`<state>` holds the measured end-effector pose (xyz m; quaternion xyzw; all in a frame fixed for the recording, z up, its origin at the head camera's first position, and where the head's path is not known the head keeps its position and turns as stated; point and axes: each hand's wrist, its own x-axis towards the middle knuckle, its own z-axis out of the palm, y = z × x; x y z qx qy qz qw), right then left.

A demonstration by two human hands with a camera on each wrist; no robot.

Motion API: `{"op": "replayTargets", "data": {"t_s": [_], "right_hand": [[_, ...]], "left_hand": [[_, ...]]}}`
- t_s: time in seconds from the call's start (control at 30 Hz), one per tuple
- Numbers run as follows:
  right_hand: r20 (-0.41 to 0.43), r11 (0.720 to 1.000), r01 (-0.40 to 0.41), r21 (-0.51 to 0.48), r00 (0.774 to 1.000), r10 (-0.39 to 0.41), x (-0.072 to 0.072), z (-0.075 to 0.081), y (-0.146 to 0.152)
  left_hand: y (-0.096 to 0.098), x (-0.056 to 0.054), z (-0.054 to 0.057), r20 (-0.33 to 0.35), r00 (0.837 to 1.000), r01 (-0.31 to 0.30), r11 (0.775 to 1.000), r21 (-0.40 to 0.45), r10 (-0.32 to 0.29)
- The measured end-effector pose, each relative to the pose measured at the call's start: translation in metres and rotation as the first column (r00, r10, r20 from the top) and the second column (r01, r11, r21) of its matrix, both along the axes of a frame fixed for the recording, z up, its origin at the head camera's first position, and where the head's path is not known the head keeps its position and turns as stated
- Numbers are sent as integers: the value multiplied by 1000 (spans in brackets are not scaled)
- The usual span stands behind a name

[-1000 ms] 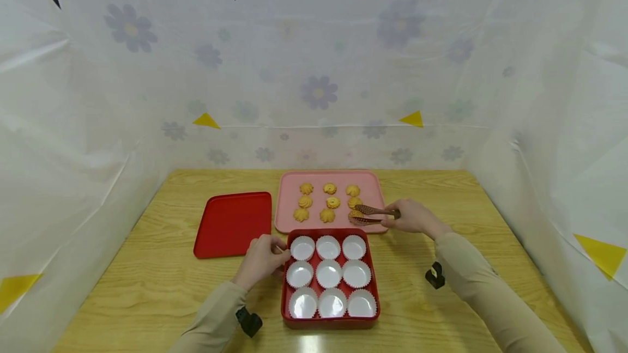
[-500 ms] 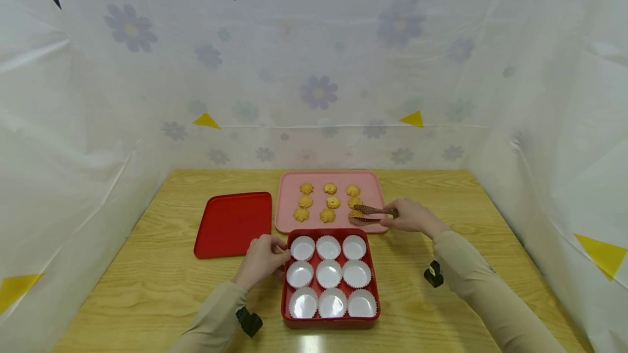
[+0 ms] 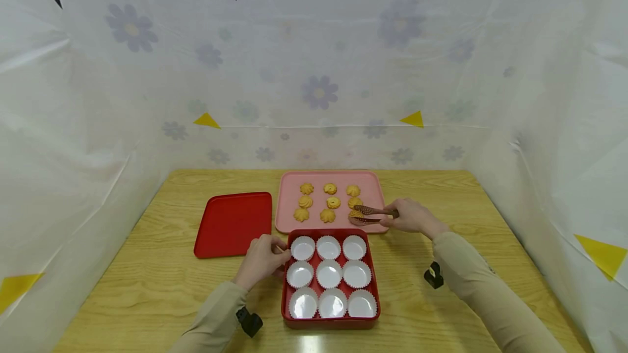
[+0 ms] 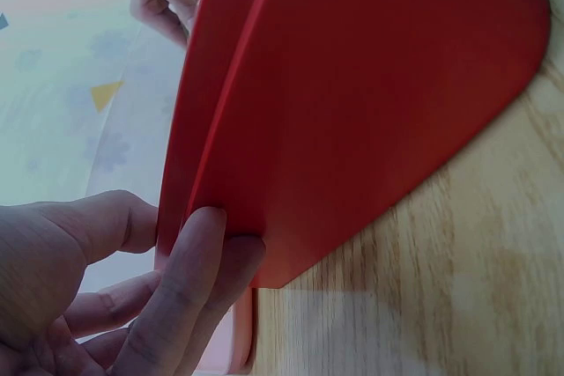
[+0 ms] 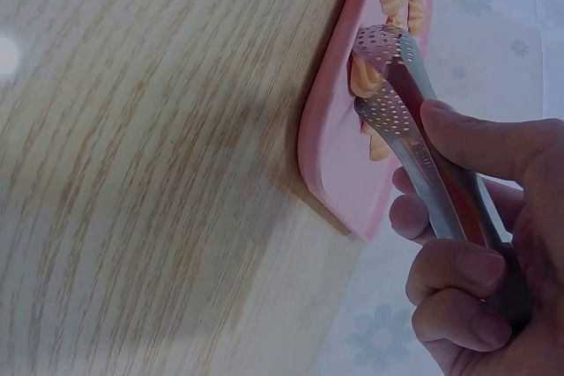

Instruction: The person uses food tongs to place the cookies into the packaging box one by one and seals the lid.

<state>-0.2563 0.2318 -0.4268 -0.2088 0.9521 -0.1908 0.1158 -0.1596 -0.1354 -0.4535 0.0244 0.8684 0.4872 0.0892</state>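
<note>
My left hand [image 3: 265,257] holds the left wall of a red square box [image 3: 327,324]. In the left wrist view the fingers [image 4: 189,261] lie on its outer side, with the thumb at the rim. Several white paper cups [image 3: 328,274] line the box in rows. My right hand [image 3: 412,217] grips perforated metal tongs [image 3: 375,211] over the right side of a pink tray [image 3: 289,226]. Between the tongs' ends is a cookie [image 5: 366,77]; whether both ends press on it I cannot tell. Other piped cookies [image 3: 327,215] lie in rows on the tray.
A flat red lid [image 3: 233,225] lies on the wooden table [image 3: 142,266], left of the tray and behind my left hand. The box stands just in front of the pink tray. White flowered sheeting [image 3: 319,59] encloses the back and sides.
The right hand and tongs have shifted very slightly left over the last second. The left hand, box and cookies look unmoved.
</note>
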Motion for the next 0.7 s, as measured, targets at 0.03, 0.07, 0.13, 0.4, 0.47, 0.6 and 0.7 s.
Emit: {"op": "replayTargets", "data": {"t_s": [0.03,0.07,0.13,0.4,0.47,0.6,0.7], "right_hand": [[-7,1000,-3,-5,1000,3,0,0,0],[-14,1000,-7,-10,1000,7,1,0,1],[-24,1000,-14,-16,1000,14,1,-1,2],[-33,999,-3,-35,999,2,1,-3,4],[-34,999,3,-40,999,-5,2,-3,4],[-37,998,15,-53,999,-17,5,-2,5],[-47,998,13,-66,999,-16,7,-2,6]], "left_hand": [[0,0,0,-1,1000,1,1000,0,-1],[0,0,0,0,1000,2,1000,1,-2],[0,0,0,-1,1000,5,1000,1,-5],[0,0,0,-6,1000,6,1000,-3,-6],[0,0,0,-8,1000,4,1000,-1,-4],[0,0,0,-10,1000,3,1000,0,-3],[0,0,0,-10,1000,3,1000,-1,-3]]}}
